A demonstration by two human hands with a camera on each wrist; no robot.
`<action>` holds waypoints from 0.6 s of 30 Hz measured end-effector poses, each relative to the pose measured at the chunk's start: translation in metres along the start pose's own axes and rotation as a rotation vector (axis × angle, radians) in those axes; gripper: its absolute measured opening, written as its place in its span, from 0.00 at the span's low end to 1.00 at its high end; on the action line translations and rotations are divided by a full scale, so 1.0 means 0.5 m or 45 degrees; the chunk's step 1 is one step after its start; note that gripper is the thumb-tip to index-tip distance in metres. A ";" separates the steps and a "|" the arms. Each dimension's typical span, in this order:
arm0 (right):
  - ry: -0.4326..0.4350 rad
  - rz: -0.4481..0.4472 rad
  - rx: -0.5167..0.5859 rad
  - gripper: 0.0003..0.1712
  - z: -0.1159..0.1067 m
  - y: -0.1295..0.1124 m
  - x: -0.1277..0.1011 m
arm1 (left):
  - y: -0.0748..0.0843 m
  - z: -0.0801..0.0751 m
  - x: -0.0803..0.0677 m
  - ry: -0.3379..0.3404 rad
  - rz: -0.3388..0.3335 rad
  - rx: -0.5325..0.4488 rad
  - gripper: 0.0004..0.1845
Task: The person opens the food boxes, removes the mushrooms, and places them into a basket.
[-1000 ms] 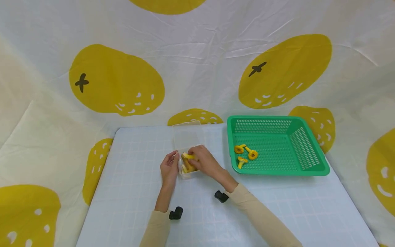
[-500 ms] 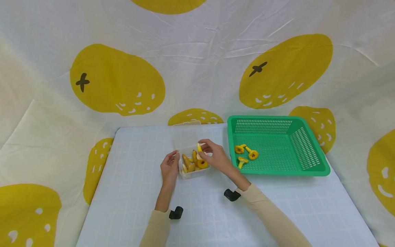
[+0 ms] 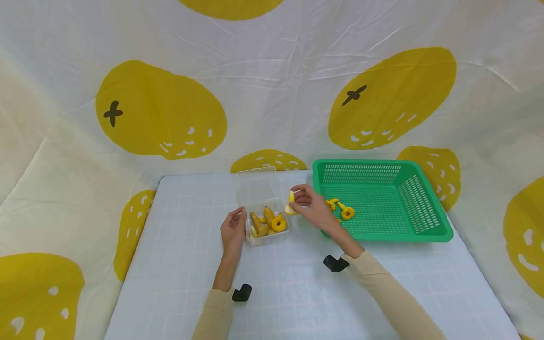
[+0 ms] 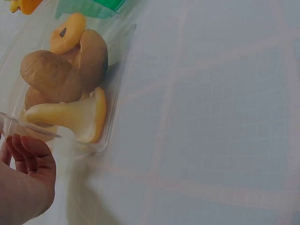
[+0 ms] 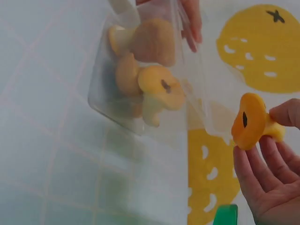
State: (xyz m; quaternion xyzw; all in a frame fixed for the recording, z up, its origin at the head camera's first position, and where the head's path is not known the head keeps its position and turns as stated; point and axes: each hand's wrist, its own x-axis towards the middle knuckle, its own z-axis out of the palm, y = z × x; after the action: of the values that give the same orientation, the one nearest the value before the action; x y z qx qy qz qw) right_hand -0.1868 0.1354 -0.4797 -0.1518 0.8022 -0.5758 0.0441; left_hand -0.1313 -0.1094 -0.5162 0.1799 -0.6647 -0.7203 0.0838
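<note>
Toy mushroom (image 5: 249,121), orange cap, pale stem

right hand (image 3: 312,208) lifted mushroom (image 3: 291,202) from box (image 3: 267,223), toward basket (image 3: 425,222)

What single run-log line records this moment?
left hand: steadies clear box | right hand: pinches toy mushroom between box and green basket

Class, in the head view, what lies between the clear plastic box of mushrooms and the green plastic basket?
The right hand, pinching a yellow toy mushroom above the table, lies between the clear plastic box and the green plastic basket; the head view shows it.
</note>
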 end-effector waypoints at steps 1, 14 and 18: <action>0.011 0.004 0.001 0.22 -0.006 0.002 -0.001 | 0.000 0.000 0.000 -0.002 -0.003 0.001 0.17; 0.080 0.109 0.031 0.27 -0.100 0.023 -0.020 | -0.055 0.003 0.030 0.042 0.016 -0.031 0.17; 0.121 0.097 0.069 0.28 -0.126 0.025 -0.027 | -0.079 0.003 0.041 0.070 0.031 -0.035 0.17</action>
State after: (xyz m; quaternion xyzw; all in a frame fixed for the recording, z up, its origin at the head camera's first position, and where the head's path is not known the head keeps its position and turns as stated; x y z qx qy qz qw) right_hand -0.1919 0.2002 -0.4718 -0.0923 0.7926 -0.6018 0.0317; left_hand -0.1462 -0.1115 -0.5580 0.1904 -0.6543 -0.7231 0.1130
